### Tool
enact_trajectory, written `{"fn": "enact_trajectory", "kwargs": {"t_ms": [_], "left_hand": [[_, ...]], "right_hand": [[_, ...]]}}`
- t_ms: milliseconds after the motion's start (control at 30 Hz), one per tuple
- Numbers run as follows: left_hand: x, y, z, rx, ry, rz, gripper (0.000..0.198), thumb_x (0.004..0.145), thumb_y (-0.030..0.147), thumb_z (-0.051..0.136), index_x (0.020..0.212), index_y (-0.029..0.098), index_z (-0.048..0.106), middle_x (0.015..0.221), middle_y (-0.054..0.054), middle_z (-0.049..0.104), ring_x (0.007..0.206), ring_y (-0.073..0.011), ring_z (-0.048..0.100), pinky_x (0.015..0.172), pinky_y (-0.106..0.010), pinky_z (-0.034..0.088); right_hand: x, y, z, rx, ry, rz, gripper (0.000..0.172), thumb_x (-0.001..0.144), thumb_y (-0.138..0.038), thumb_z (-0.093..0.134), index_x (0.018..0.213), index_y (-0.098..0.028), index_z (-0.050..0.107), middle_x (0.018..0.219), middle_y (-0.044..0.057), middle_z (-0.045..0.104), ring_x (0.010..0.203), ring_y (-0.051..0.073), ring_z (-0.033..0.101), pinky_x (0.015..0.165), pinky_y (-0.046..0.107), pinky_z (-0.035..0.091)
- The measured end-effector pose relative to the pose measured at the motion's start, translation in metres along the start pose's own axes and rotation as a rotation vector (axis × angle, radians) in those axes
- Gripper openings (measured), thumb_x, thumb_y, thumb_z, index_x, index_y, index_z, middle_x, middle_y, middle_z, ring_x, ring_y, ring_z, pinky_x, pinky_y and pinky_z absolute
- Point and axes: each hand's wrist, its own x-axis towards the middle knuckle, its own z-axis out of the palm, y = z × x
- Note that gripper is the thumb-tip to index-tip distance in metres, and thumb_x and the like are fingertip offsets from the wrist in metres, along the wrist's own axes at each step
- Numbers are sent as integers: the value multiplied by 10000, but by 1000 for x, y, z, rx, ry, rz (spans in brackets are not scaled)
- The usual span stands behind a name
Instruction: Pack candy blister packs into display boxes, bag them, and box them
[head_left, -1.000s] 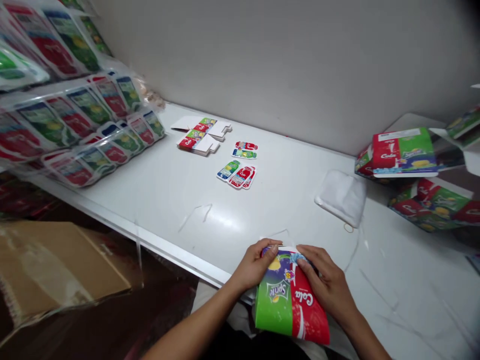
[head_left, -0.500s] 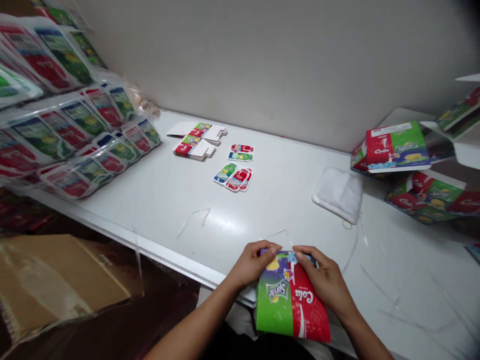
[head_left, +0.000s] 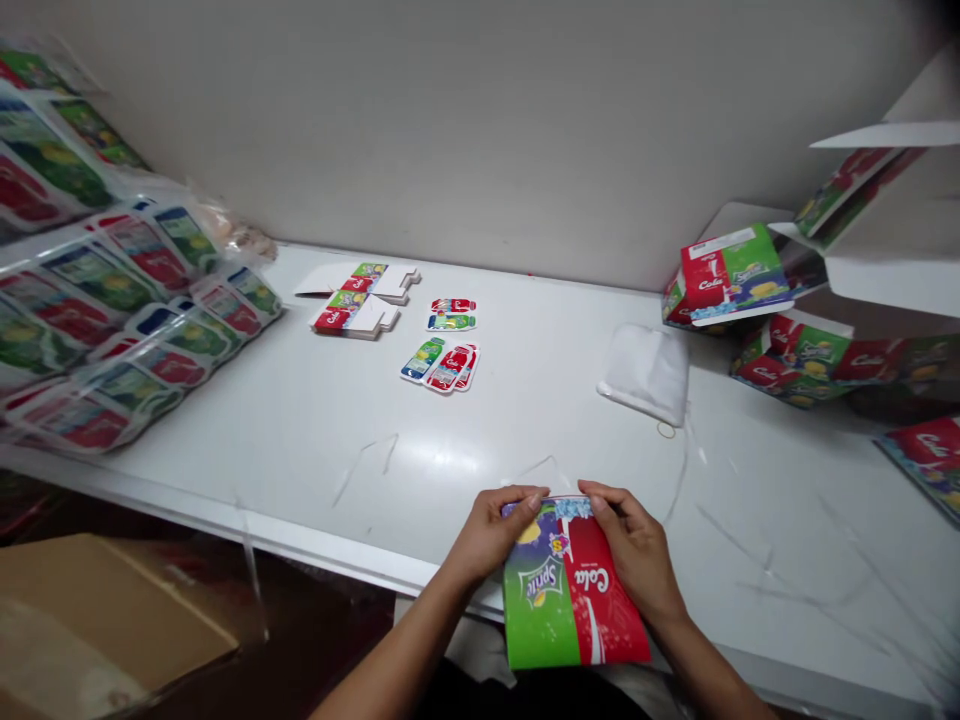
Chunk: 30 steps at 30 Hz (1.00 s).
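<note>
A printed cardboard piece (head_left: 574, 595), half green with "Sprite" and half red with "Cola", is held over the table's front edge, its lettering upside down to me. My left hand (head_left: 491, 530) grips its far left corner, thumb on top and fingers beneath. At the far right corner my right hand (head_left: 630, 540) holds it the same way. Whether it is a folded box or a single sheet I cannot tell. Beyond it lie loose can-shaped cards (head_left: 450, 367) and a smaller pair of bottle-shaped cards (head_left: 452, 314).
Flat carton blanks (head_left: 352, 310) are stacked at the back. Plastic-wrapped packs of cards (head_left: 150, 320) rise at left, above a brown cardboard box (head_left: 112, 620). A white pouch (head_left: 646, 372), a rubber band (head_left: 666, 430) and printed cartons (head_left: 739, 275) are to the right on the white table (head_left: 300, 450).
My view has turned slightly right, so everything on the table sits further left. Both hands keep their hold on the cardboard piece, which looks a little flatter to me.
</note>
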Motion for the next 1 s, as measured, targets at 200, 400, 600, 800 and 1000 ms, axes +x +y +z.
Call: {"fn": "enact_trajectory", "kwargs": {"t_ms": [200,400,600,800,1000], "left_hand": [[3,-1,4,-25,36,15,457,755,510,695,933,91,734,828,-115,732,699,-203,644,666,-307,480],[-1,-3,-5,49,3,27,501,784,535,650,1064,123,693,923,-108,717,765,-208,644,683,-302,485],[-18,5,-23,439,41,159,433,827,517,593,1119,205,662,1068,-82,683,979,-246,612,798,-316,488],[-40,23,-8,593,84,271,382,859,465,577,1123,203,662,1121,-105,661,1032,-265,605,760,-316,510],[-60,26,-3,541,24,672,358,902,350,544,1247,275,608,1464,-60,436,1380,-257,346,1142,-427,285]], "right_hand": [[8,1,2,-127,-27,-54,391,851,-498,571,1140,-235,565,1098,88,683,894,249,667,691,349,558],[12,5,0,-72,-43,-31,430,848,-565,535,1122,-236,573,1114,91,682,886,254,675,707,368,569],[1,13,-16,-142,-120,-11,517,889,-627,401,1149,-235,616,1174,76,665,1054,255,627,922,422,500],[-23,-3,-18,63,-97,21,511,907,-620,375,1243,-257,500,1142,76,662,887,240,667,753,394,551],[-80,-3,-18,103,189,-494,438,926,-479,445,1283,-226,459,1313,129,521,1187,276,518,999,444,421]]}}
